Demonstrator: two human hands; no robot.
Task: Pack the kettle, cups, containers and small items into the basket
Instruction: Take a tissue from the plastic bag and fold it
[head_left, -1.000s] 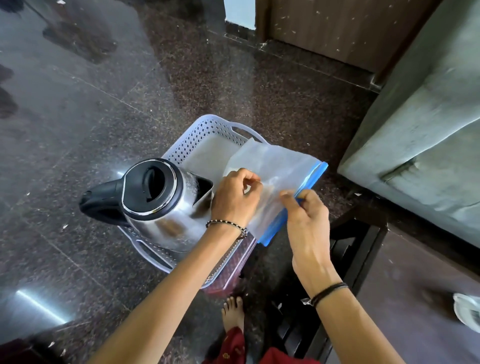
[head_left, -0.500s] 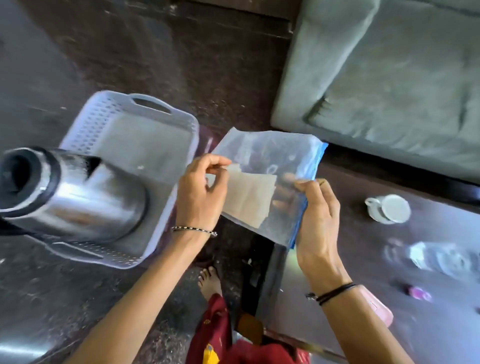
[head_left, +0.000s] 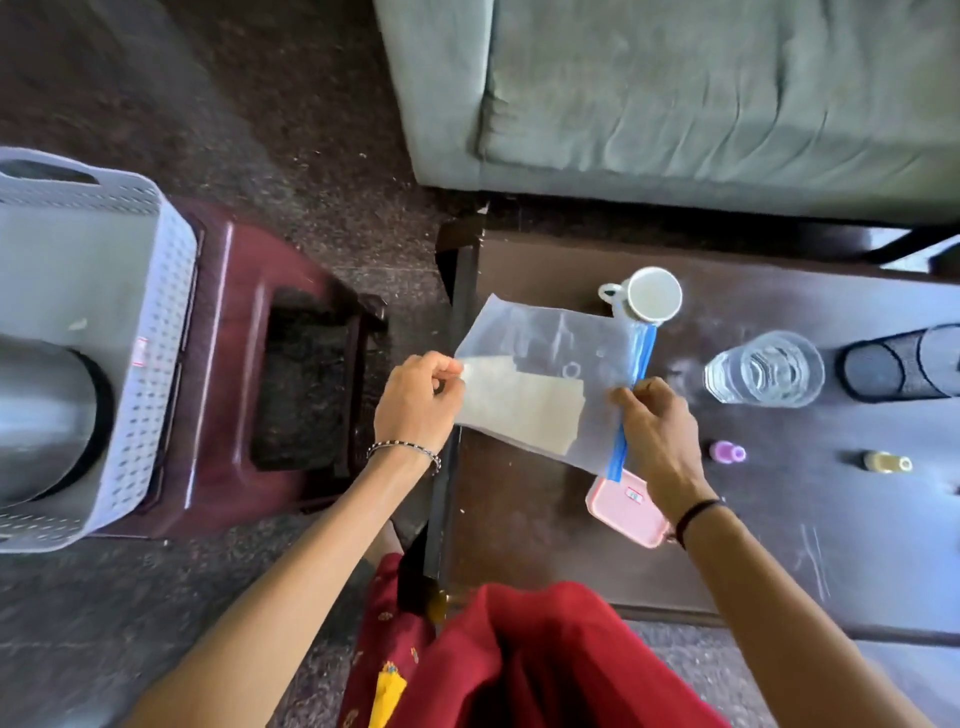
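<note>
A clear zip bag (head_left: 550, 374) with a blue seal strip and a pale paper inside hangs over the dark table's (head_left: 519, 519) left end. My left hand (head_left: 418, 400) pinches its left edge and my right hand (head_left: 657, 431) pinches the blue strip. At far left the steel kettle (head_left: 41, 415) lies in the pale perforated basket (head_left: 166, 332), which sits on a maroon stool (head_left: 234, 364). On the table are a white cup (head_left: 649, 296), a clear glass (head_left: 763, 374), a pink-lidded container (head_left: 626, 509), a small purple bottle (head_left: 727, 452) and a small gold item (head_left: 885, 461).
A black mesh holder (head_left: 898, 369) lies at the table's right edge. A grey-green sofa (head_left: 675, 93) runs along the far side of the table. Dark speckled floor separates the stool from the table. My red garment (head_left: 519, 660) fills the bottom centre.
The view has swung right from the basket to the table. Both hands have carried the zip bag away from over the basket to above the table's left end, still held the same way.
</note>
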